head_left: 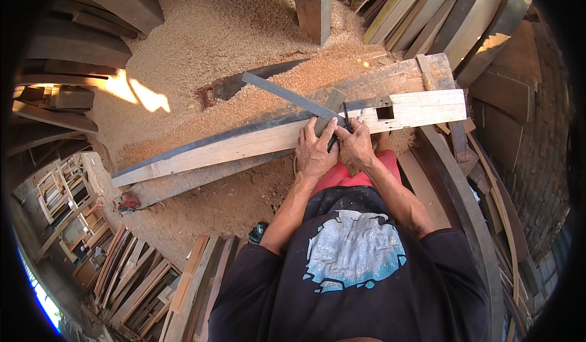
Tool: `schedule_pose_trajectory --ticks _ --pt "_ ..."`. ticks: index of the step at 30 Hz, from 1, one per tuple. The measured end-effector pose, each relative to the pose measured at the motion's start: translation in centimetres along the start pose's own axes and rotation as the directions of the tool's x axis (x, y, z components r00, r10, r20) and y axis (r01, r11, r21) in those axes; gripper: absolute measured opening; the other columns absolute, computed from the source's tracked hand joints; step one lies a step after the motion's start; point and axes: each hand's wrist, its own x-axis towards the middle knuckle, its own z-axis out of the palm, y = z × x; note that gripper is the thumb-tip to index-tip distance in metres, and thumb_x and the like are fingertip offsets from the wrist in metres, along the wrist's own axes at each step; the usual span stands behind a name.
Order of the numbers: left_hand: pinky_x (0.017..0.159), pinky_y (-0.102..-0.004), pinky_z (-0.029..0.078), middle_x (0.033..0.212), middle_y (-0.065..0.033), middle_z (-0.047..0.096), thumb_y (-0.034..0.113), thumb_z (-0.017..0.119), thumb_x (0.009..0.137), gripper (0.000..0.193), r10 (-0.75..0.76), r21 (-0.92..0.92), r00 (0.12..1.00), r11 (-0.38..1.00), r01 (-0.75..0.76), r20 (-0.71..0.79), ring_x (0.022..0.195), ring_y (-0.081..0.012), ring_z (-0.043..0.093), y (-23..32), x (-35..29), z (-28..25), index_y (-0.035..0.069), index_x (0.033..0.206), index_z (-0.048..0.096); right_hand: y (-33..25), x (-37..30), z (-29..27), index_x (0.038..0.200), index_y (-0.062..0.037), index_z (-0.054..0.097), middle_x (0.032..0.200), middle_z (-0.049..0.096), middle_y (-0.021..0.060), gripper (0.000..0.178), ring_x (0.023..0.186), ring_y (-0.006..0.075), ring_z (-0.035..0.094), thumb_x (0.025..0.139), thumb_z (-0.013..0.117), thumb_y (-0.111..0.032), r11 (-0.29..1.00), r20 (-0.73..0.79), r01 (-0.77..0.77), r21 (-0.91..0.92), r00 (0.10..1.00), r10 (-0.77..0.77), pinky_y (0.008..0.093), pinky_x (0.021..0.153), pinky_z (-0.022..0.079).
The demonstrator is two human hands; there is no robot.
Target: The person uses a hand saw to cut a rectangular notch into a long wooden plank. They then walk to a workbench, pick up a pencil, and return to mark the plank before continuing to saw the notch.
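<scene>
A long pale timber beam (244,146) lies slantwise across in front of me, its far edge dark and a square hole cut through near its right end. My left hand (314,146) is closed on a carpenter's square (287,101) against the beam, its long grey metal blade pointing to the upper left. Beside it, my right hand (359,145) has its fingers pinched round a slim black pencil-like marker (345,113), which stands upright by the blade. The fingers of both hands nearly touch, and they hide where the square's parts meet.
Beyond the beam, a handsaw (235,84) with a brown handle lies half buried in sawdust (201,43). A wide plank (390,76) and a rounded log (201,180) flank the beam. Stacked boards (421,12) lean at the back right; more planks (189,275) stand at the lower left.
</scene>
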Motion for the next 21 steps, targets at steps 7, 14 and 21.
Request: schedule_pose_trajectory --ticks 7,14,21 --pt "0.091 -0.0522 0.052 0.137 -0.0212 0.047 0.018 0.076 0.078 0.066 0.014 0.003 1.0 1.0 -0.014 -0.01 0.118 -0.0442 0.054 0.0 0.0 0.1 0.027 0.14 0.059 0.1 0.1 -0.3 0.101 0.0047 0.067 0.09 0.068 0.0052 0.018 0.081 0.0098 0.06 0.093 0.07 -0.011 1.0 0.026 -0.027 -0.007 0.999 0.027 0.0272 0.068 0.051" --pt "0.089 -0.0519 0.053 0.138 -0.0216 0.047 0.017 0.076 0.078 0.066 0.019 0.01 1.0 1.0 -0.019 -0.015 0.117 -0.0444 0.054 0.2 0.1 0.0 0.027 0.14 0.059 1.2 0.6 -0.5 0.101 0.0042 0.067 0.092 0.068 0.0048 0.017 0.083 0.0096 0.06 0.093 0.071 -0.011 0.999 0.032 -0.035 0.04 0.999 0.034 0.0271 0.07 0.051" --pt "0.092 -0.0521 0.052 0.14 -0.0225 0.046 0.018 0.076 0.078 0.067 0.045 0.015 0.999 0.999 -0.045 -0.029 0.117 -0.0448 0.054 -0.2 -0.1 0.6 0.023 0.142 0.058 0.3 0.5 -0.6 0.105 0.0037 0.067 0.096 0.069 0.005 0.02 0.084 0.0096 0.06 0.093 0.071 -0.012 0.996 0.078 -0.065 0.064 0.995 0.06 0.0255 0.072 0.051"
